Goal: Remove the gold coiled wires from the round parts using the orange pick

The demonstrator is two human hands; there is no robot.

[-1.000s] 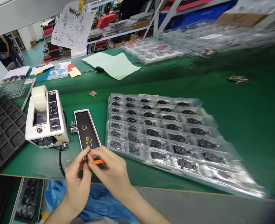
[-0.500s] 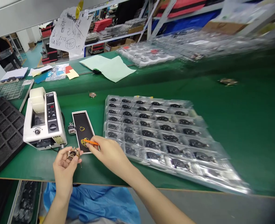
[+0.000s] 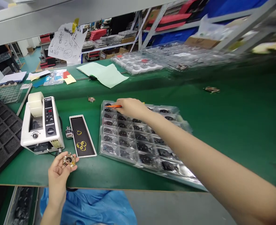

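My left hand (image 3: 59, 170) holds a round, gold-coloured watch-like part (image 3: 69, 160) by its edge, near the table's front. Its face has a dark centre. My right hand (image 3: 131, 107) pinches a thin orange stick-like tool (image 3: 113, 106), whose tip is over the far left corner of a clear plastic tray (image 3: 114, 157). Rows of small black parts (image 3: 123, 133) sit in the tray's pockets; my right forearm hides some of them. Between the hands lies a white-rimmed black box (image 3: 88, 137) with several thin yellow rings (image 3: 81, 146) in it.
A white tape dispenser (image 3: 50, 131) stands at the left, with a small metal tally counter (image 3: 68, 132) beside the box. Black foam trays (image 3: 4, 131) lie farther left. Loose round parts rest behind, one near a green sheet (image 3: 112, 76) and one at the right (image 3: 211, 89).
My right hand has moved from the black box, away and rightward, to the tray's far left corner with the orange tool. The left hand keeps the round part. The camera view has shifted slightly.
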